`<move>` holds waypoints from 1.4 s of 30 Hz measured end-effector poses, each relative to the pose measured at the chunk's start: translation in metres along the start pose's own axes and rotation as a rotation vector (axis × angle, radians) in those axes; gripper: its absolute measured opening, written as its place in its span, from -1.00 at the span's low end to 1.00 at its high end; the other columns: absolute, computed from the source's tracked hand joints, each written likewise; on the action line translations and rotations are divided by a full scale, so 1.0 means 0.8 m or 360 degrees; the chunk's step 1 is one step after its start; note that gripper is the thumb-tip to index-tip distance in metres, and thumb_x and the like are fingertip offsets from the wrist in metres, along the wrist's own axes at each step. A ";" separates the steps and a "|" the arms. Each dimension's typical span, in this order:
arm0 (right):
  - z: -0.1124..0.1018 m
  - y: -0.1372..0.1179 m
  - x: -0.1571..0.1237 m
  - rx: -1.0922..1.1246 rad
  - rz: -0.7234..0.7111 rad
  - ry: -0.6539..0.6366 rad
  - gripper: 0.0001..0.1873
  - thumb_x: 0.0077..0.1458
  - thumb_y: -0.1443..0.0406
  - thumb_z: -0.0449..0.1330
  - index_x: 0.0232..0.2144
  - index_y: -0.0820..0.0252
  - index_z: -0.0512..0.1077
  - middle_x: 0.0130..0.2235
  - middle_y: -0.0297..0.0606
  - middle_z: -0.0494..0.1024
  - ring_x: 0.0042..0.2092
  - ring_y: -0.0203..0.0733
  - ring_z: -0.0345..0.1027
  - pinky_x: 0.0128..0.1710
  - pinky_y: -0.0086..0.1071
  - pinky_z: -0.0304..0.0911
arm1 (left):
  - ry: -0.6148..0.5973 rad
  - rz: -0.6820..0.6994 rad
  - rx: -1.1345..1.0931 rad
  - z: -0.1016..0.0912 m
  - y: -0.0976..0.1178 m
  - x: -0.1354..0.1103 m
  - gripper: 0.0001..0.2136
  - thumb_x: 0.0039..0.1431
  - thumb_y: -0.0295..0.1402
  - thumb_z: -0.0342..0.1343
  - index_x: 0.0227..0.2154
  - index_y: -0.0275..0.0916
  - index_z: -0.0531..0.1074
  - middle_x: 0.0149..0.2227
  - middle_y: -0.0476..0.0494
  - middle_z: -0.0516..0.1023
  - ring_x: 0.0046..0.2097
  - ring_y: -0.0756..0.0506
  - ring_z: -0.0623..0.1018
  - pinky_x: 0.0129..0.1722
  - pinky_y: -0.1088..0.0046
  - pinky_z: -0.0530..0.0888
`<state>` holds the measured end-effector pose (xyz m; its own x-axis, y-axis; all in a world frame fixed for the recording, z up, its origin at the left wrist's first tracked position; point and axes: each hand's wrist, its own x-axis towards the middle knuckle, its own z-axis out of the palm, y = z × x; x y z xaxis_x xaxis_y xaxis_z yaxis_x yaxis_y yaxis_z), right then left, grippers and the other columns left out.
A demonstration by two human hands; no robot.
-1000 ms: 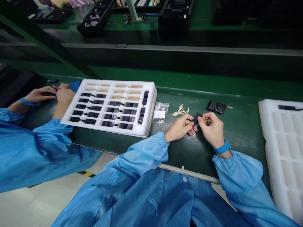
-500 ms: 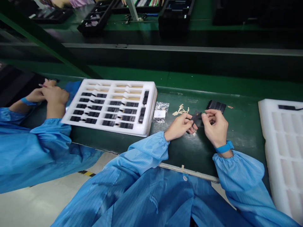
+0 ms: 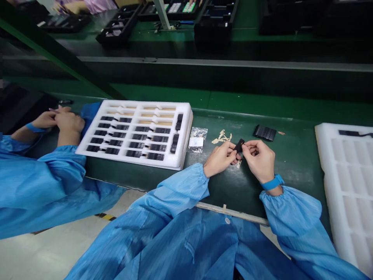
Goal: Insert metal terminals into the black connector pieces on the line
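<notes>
My left hand [image 3: 220, 158] is closed on a small flat black plastic part [image 3: 239, 145], thumb on top and fingers beneath. At the part's right end, my right hand [image 3: 260, 159] has thumb and forefinger pinched together. What those fingertips hold, if anything, is too small to make out. Below the left fingers lies a small pale piece [image 3: 239, 164]. Just beyond the left hand are several loose cream-coloured strips [image 3: 222, 137]. A ribbed black plastic piece [image 3: 264, 132] rests on the green bench beyond my right hand.
A white foam tray [image 3: 175, 161] with several black comb-like pieces stands left, beside a clear bag with a white label [image 3: 197, 142]. Another white foam tray [image 3: 323, 155] is at right. At far left a co-worker's hands [image 3: 68, 122] are busy. Black bins [image 3: 215, 29] stand across the bench.
My right hand has moved left to the black part, closing the small gap between them. The part has turned in my left hand, showing a smoother face.
</notes>
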<state>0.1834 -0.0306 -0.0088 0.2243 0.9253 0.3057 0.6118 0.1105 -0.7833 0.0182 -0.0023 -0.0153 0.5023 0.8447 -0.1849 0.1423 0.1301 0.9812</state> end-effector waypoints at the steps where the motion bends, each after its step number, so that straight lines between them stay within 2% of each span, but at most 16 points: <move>1: 0.000 -0.001 0.000 -0.0003 -0.0004 0.0009 -0.94 0.14 0.30 0.27 -0.33 0.19 0.49 -0.42 -0.34 0.54 -0.48 -0.31 0.35 -0.43 -0.38 0.31 | 0.0012 0.0002 0.0009 0.000 0.000 0.000 -0.89 0.30 -0.40 0.04 -0.16 -0.30 0.31 -0.31 -0.14 0.63 -0.39 0.03 0.62 -0.36 0.53 0.59; 5: 0.000 -0.006 -0.001 -0.0030 -0.0103 -0.0028 -0.97 0.13 0.35 0.25 -0.37 0.18 0.47 -0.45 -0.37 0.50 -0.50 -0.33 0.30 -0.47 -0.40 0.27 | 0.0068 -0.0027 0.0002 0.001 -0.001 0.002 -0.90 0.29 -0.43 0.04 -0.17 -0.30 0.32 -0.33 -0.13 0.62 -0.41 0.03 0.61 -0.38 0.53 0.58; 7: -0.001 -0.006 -0.002 -0.0072 -0.0150 0.0020 -0.98 0.15 0.34 0.25 -0.33 0.18 0.47 -0.42 -0.36 0.48 -0.49 -0.33 0.30 -0.45 -0.40 0.27 | 0.0077 -0.0043 -0.0064 0.002 -0.002 0.003 -0.90 0.30 -0.42 0.03 -0.17 -0.30 0.31 -0.33 -0.13 0.62 -0.42 0.03 0.61 -0.39 0.53 0.59; 9: -0.001 -0.006 -0.002 -0.0094 -0.0153 0.0104 -0.87 0.15 0.31 0.27 -0.22 0.19 0.47 -0.36 -0.34 0.48 -0.47 -0.33 0.30 -0.43 -0.39 0.30 | 0.0079 -0.0054 -0.0123 0.002 -0.003 0.004 -0.90 0.31 -0.41 0.03 -0.17 -0.30 0.29 -0.34 -0.13 0.62 -0.43 0.03 0.61 -0.39 0.52 0.59; 12: -0.001 -0.004 -0.001 -0.0078 -0.0167 0.0062 -0.77 0.15 0.30 0.28 -0.12 0.19 0.46 -0.32 -0.34 0.47 -0.47 -0.34 0.30 -0.42 -0.38 0.30 | 0.0070 -0.0041 -0.0110 0.002 -0.003 0.004 -0.90 0.30 -0.41 0.03 -0.16 -0.29 0.29 -0.35 -0.11 0.61 -0.43 0.03 0.61 -0.40 0.52 0.58; 16: 0.000 -0.006 -0.001 -0.0081 -0.0182 0.0014 -0.93 0.18 0.30 0.23 -0.27 0.18 0.48 -0.37 -0.34 0.47 -0.47 -0.32 0.30 -0.45 -0.39 0.27 | 0.0066 0.0013 0.0022 0.001 -0.001 0.000 -0.89 0.30 -0.40 0.03 -0.15 -0.29 0.31 -0.37 -0.08 0.60 -0.41 0.02 0.62 -0.37 0.52 0.58; 21: 0.004 -0.010 -0.003 -0.0054 -0.0003 0.0046 -0.93 0.11 0.29 0.23 -0.40 0.16 0.43 -0.45 -0.33 0.48 -0.50 -0.29 0.29 -0.47 -0.37 0.27 | 0.0087 0.0042 0.0079 0.006 -0.002 -0.002 -0.89 0.31 -0.38 0.04 -0.15 -0.27 0.33 -0.37 -0.08 0.61 -0.38 0.02 0.63 -0.35 0.54 0.57; 26: 0.014 -0.009 -0.006 0.0150 0.0294 0.0152 -0.90 0.05 0.27 0.26 -0.41 0.16 0.41 -0.48 -0.35 0.48 -0.50 -0.26 0.33 -0.47 -0.36 0.29 | 0.0105 -0.0047 -0.0253 0.020 -0.008 -0.001 -0.85 0.30 -0.35 0.07 -0.15 -0.29 0.30 -0.38 -0.08 0.59 -0.43 0.01 0.61 -0.39 0.48 0.60; 32: 0.017 -0.011 -0.009 0.0149 0.0310 0.0238 -0.90 0.03 0.28 0.27 -0.43 0.16 0.41 -0.49 -0.37 0.45 -0.51 -0.28 0.30 -0.49 -0.38 0.26 | 0.0120 -0.0083 -0.0449 0.029 -0.013 -0.001 -0.83 0.30 -0.32 0.09 -0.16 -0.30 0.29 -0.42 -0.07 0.58 -0.43 0.00 0.62 -0.38 0.45 0.62; 38: 0.019 -0.013 -0.010 0.0143 0.0323 0.0289 -0.90 0.03 0.28 0.27 -0.42 0.16 0.41 -0.49 -0.36 0.45 -0.51 -0.28 0.29 -0.50 -0.38 0.25 | 0.0130 -0.0132 -0.0634 0.036 -0.004 -0.004 -0.86 0.30 -0.38 0.09 -0.18 -0.31 0.26 -0.45 -0.01 0.53 -0.45 0.02 0.60 -0.38 0.48 0.61; 42: 0.019 -0.015 -0.010 0.0095 0.0295 0.0313 -0.90 0.03 0.27 0.27 -0.42 0.16 0.41 -0.49 -0.36 0.45 -0.51 -0.28 0.28 -0.50 -0.38 0.24 | 0.0155 -0.0120 -0.0684 0.040 -0.002 -0.006 -0.82 0.29 -0.33 0.12 -0.18 -0.30 0.26 -0.46 0.01 0.51 -0.46 0.03 0.59 -0.39 0.50 0.61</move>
<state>0.1624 -0.0340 -0.0103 0.4745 0.8443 0.2489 0.5020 -0.0272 -0.8645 0.0429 -0.0229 -0.0180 0.4183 0.8669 -0.2710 -0.2025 0.3798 0.9026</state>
